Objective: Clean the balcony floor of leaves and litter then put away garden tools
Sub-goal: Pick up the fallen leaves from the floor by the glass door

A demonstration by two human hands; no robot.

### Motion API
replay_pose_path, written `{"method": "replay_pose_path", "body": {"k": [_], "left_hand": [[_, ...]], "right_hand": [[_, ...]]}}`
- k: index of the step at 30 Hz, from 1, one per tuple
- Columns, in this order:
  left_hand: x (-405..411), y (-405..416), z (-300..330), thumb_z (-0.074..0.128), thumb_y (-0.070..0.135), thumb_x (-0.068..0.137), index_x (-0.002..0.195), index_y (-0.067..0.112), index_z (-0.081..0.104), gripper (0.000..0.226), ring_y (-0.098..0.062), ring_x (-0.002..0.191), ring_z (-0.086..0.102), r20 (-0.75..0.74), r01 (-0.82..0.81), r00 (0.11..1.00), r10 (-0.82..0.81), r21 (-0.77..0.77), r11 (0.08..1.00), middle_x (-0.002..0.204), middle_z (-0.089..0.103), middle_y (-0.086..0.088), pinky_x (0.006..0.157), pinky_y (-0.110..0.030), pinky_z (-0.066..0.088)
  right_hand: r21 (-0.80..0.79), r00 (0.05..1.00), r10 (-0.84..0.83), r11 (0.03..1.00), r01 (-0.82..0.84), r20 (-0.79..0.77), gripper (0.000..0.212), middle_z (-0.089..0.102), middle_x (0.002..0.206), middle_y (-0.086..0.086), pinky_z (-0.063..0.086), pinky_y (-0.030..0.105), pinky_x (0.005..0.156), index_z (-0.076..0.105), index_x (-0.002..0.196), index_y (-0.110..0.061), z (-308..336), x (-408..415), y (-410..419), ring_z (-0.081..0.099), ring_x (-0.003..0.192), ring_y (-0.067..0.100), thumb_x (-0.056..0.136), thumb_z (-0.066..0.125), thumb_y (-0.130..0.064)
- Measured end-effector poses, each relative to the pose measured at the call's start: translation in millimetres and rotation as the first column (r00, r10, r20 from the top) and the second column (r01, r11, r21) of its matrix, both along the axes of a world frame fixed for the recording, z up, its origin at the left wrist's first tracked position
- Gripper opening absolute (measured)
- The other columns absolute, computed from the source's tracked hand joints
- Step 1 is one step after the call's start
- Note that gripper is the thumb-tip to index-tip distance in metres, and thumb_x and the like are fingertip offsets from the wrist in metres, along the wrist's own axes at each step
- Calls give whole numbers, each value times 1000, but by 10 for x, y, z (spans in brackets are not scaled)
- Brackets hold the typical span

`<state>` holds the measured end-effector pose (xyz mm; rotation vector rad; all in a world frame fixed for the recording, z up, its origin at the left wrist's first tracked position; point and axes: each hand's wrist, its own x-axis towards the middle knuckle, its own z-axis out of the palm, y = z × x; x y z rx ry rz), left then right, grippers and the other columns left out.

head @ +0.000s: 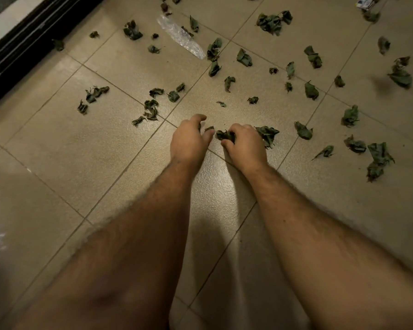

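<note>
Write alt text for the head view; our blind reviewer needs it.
Two bare hands gather dried leaves from a tiled floor: the right hand grips a clump of leaves, the left hand curls over a small leaf. More leaves and a clear plastic wrapper lie beyond.

Crumpled dark green leaves (244,57) and a clear plastic wrapper (180,36) litter the tiles.
</note>
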<state>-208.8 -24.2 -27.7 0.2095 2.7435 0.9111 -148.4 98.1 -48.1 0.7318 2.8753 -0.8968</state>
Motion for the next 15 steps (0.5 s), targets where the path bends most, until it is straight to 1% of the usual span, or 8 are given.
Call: {"method": "replay_pose_path", "body": {"k": [3,6,8,10,11,12,13,15], "left_hand": [[-56,70,-56,68,38,91,125,27,61,36,-17,102,60,-32,68,997,-75,-172,983,118,62,-2,75,-28,42],[-64,89,-131,64,36,94,110,22,66,21,-18,94,58,-16,62,998,-66,-185,981,109,62,-3,72,-30,42],[-3,121,-130,59,34,97,105,19,67,19,-12,85,56,-22,-13,1000,12,-85,996,103,63,1,69,-25,41],[78,140,-89,58,30,96,100,16,67,18,-2,74,54,2,-208,978,209,140,968,90,64,7,61,-12,38],[119,151,-80,59,26,94,97,13,68,16,1,70,54,59,-352,935,349,279,894,85,65,7,58,-9,37],[156,157,-85,60,23,91,93,11,68,14,0,67,55,166,-504,861,482,411,759,83,67,5,58,-10,39],[187,151,-90,59,19,89,91,10,67,12,-4,65,56,315,-638,763,564,506,581,83,71,2,58,-16,41],[206,123,-93,56,14,90,90,10,62,8,-7,59,51,572,-784,595,565,568,251,82,72,-2,50,-24,37]], "right_hand": [[-46,999,-19,999,17,-42,14,54,88,3,31,28,64,58,85,-13,-17,115,6,49,79,17,92,61,-25],[-289,972,-215,940,180,-94,21,52,67,2,31,29,55,54,69,-8,-14,240,22,44,62,15,83,65,-18],[-604,906,-423,731,318,-35,25,52,60,0,32,24,50,50,64,-14,59,293,38,43,54,13,84,65,-12],[-878,820,-558,322,355,126,22,64,68,5,31,21,42,50,71,-15,137,342,18,45,47,12,88,62,-7],[-932,792,-578,140,334,197,18,69,75,8,28,19,38,50,77,-13,159,372,20,45,45,11,90,59,-5],[-952,775,-585,19,306,238,15,70,78,9,26,17,36,49,82,-12,162,404,36,45,44,10,92,57,-4],[-958,766,-588,-56,282,260,13,70,78,9,25,16,36,49,85,-11,162,438,61,45,43,9,93,55,-3],[-963,757,-597,-125,239,265,11,67,74,6,25,15,36,49,88,-12,147,489,145,43,42,7,93,53,-3]]}}
